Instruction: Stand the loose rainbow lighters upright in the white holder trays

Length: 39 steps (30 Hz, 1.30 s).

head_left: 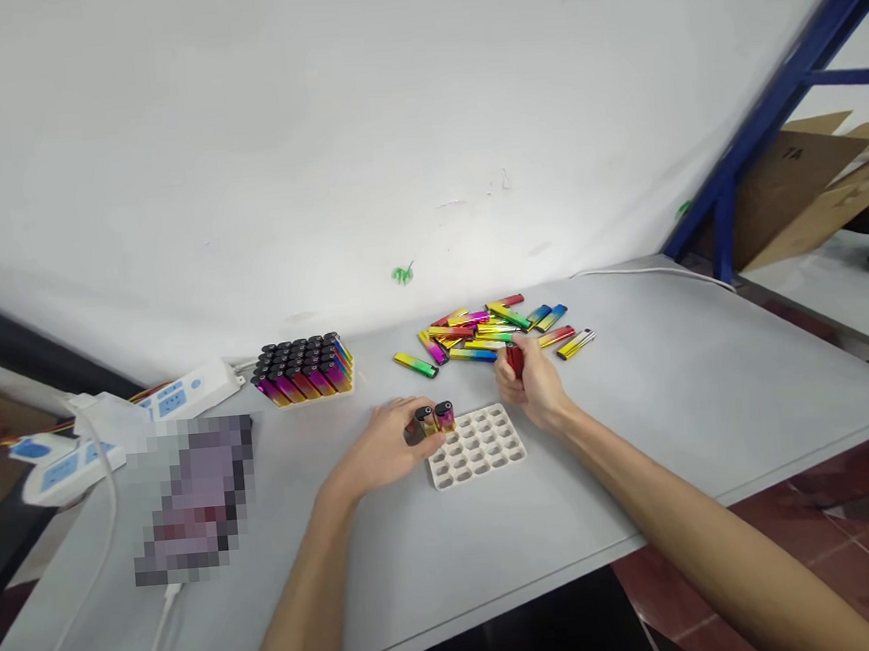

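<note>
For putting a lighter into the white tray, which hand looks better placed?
Probably the right hand: it grips a red lighter near the white tray and loose lighters. The left hand is at the tray's far-left corner, curved around two upright lighters.

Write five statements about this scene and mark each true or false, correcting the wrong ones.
1. The right hand holds a red lighter. True.
2. Every hole of the white tray is filled. False: many are unfilled.
3. The packed lighters stand with black tops up. True.
4. The loose lighters lie left of the packed lighters. False: they lie to the right.
5. The left hand is at the white tray. True.
</note>
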Each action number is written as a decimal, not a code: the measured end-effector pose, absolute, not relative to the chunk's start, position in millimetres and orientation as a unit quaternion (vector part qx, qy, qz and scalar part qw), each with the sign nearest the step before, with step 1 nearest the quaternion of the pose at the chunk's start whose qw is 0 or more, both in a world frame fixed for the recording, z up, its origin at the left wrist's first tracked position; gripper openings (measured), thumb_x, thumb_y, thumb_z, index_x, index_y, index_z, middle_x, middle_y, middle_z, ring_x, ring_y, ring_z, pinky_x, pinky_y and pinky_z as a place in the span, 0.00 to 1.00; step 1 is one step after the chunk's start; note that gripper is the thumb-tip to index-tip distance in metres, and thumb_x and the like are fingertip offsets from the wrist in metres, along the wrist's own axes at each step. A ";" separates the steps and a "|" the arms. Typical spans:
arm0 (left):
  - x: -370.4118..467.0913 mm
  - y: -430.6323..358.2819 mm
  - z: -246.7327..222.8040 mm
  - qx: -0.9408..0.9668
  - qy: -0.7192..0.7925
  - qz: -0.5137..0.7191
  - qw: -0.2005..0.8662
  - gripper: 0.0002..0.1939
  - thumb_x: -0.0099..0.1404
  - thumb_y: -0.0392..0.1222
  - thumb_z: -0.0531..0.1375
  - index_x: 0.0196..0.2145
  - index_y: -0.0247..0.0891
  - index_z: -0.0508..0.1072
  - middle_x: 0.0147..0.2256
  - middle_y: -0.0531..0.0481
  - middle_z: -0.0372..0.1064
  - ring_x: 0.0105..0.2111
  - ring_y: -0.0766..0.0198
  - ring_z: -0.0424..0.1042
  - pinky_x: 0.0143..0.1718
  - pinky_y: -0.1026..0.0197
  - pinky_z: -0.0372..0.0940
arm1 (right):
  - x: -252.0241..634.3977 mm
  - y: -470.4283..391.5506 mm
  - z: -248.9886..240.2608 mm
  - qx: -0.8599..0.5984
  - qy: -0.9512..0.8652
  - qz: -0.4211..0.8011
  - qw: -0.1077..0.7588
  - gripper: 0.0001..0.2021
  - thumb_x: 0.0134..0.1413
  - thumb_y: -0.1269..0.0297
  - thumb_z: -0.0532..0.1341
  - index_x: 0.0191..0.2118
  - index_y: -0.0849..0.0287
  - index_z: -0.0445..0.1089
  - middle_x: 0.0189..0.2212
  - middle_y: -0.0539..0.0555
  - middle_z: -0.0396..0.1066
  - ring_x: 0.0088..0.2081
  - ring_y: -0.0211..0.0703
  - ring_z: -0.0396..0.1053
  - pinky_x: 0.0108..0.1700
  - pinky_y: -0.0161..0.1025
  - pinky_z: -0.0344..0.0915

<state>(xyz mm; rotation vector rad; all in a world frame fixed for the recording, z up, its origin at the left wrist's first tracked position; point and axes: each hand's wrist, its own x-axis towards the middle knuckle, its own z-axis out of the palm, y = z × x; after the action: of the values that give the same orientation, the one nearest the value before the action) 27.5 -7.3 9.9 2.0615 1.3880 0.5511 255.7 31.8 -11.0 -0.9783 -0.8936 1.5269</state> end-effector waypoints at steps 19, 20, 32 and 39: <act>40.1 -3.7 3.8 0.800 0.497 0.186 0.279 0.08 0.62 0.46 0.60 0.33 0.40 0.73 0.35 0.50 0.71 0.42 0.55 0.68 0.42 0.56 0.61 | 250.0 16.2 -8.9 -0.367 -0.687 0.475 0.409 0.11 0.54 0.56 0.67 0.37 0.56 0.68 0.33 0.50 0.73 0.32 0.40 0.69 0.37 0.39 0.65; 40.4 -3.9 3.7 0.797 0.500 0.190 0.282 0.08 0.62 0.47 0.61 0.33 0.40 0.73 0.35 0.50 0.71 0.42 0.55 0.68 0.42 0.57 0.61 | 250.2 15.2 -7.6 -0.366 -0.703 0.455 0.405 0.11 0.54 0.56 0.66 0.37 0.56 0.68 0.34 0.51 0.73 0.33 0.40 0.69 0.37 0.39 0.65; 49.5 3.8 -9.2 0.793 0.494 0.229 0.272 0.15 0.61 0.54 0.63 0.28 0.40 0.74 0.31 0.51 0.70 0.38 0.58 0.68 0.40 0.59 0.60 | 256.7 11.5 0.5 -0.377 -0.792 0.339 0.340 0.09 0.55 0.57 0.66 0.37 0.54 0.70 0.33 0.50 0.73 0.35 0.42 0.70 0.38 0.38 0.64; 56.1 6.6 -12.1 0.789 0.508 0.221 0.265 0.14 0.60 0.55 0.63 0.29 0.41 0.76 0.33 0.51 0.74 0.40 0.56 0.69 0.46 0.55 0.59 | 260.4 13.6 2.1 -0.386 -0.804 0.321 0.319 0.11 0.57 0.52 0.64 0.35 0.54 0.71 0.35 0.52 0.74 0.38 0.45 0.69 0.37 0.39 0.62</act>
<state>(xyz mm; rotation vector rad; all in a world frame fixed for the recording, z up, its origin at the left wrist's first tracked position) 56.1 6.6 -12.1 2.1323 1.3717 0.5982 260.4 13.6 2.1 -1.0148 -2.1140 0.8429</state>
